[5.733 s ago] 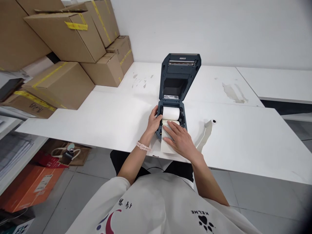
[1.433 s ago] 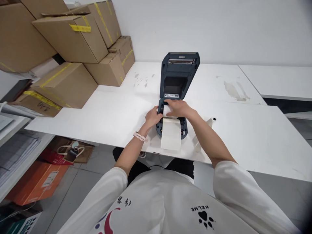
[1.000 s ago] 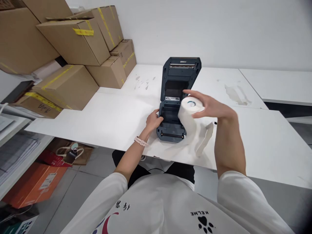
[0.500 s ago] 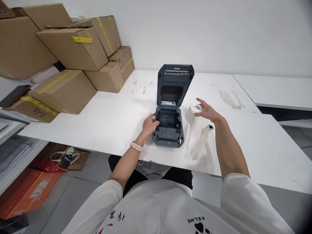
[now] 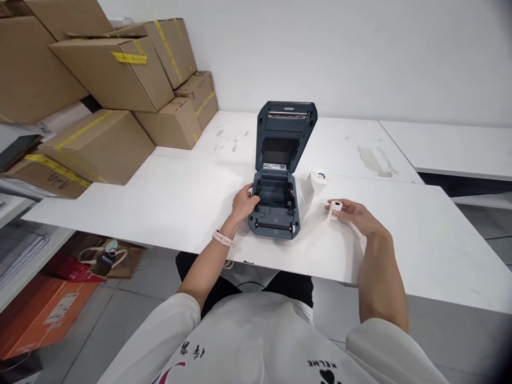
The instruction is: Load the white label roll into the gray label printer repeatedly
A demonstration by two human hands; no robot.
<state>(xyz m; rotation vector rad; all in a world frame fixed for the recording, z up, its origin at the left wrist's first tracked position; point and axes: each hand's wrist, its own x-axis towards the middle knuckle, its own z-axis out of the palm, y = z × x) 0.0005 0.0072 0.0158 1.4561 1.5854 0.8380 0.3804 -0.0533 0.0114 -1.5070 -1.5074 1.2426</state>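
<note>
A dark grey label printer stands on the white table with its lid raised, the bay inside in plain sight. My left hand grips the printer's left side, thumb over the rim. To the right of the printer, my right hand has its fingers closed round a small white paper roll with a dark core, a strip hanging from it. Between that roll and the printer, a larger white label roll with a green-ringed core rests on the table, its loose strip trailing towards me.
Taped cardboard boxes are stacked at the left of the white table. Grey stains mark the tabletop at the back right. On the floor at lower left lies an orange box, near a tote bag.
My right hand has left the larger label roll, moved towards me and closed on the small roll, its strip now drawn in. My left hand stays on the printer.
</note>
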